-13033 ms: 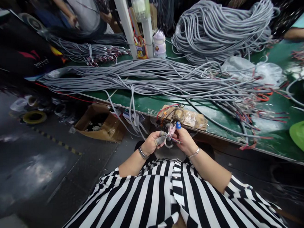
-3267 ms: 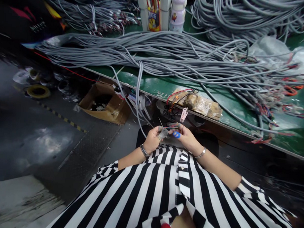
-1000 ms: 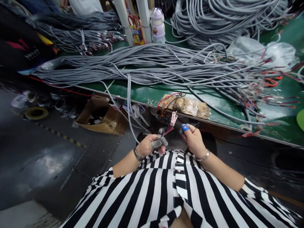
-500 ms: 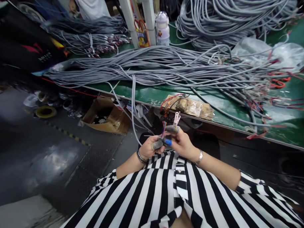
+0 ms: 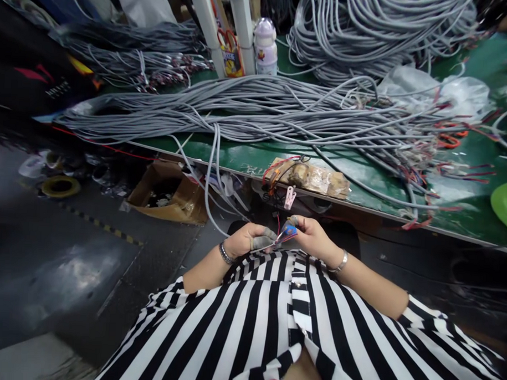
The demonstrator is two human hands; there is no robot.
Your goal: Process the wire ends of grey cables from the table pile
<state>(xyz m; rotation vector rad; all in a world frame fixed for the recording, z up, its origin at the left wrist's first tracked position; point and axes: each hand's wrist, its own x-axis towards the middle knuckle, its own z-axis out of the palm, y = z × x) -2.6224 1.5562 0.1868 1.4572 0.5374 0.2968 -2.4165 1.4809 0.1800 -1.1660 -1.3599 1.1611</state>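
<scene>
My left hand (image 5: 244,240), with grey coverings on its fingertips, is closed on the end of a grey cable (image 5: 209,202) that hangs down from the table. Thin coloured wires (image 5: 278,239), red among them, fan out between my two hands. My right hand (image 5: 316,240) pinches some of these wires; a blue wrap shows at its thumb and a grey covering on its index finger. Just beyond the fingers, a pink clip (image 5: 290,197) sits at the table edge beside a taped cardboard piece (image 5: 320,178). The exact wires in each pinch are too small to make out.
Long bundled grey cables (image 5: 248,109) lie across the green table (image 5: 238,156), with a large coil (image 5: 379,33) behind. A bottle (image 5: 265,49) stands by white posts. Below are a cardboard box (image 5: 170,195) and tape roll (image 5: 61,187). Another person's hand is at the top left.
My hands have drawn slightly apart, and my right fingers have shifted from the bunched wires to a spread of them. The view has turned a little to the right.
</scene>
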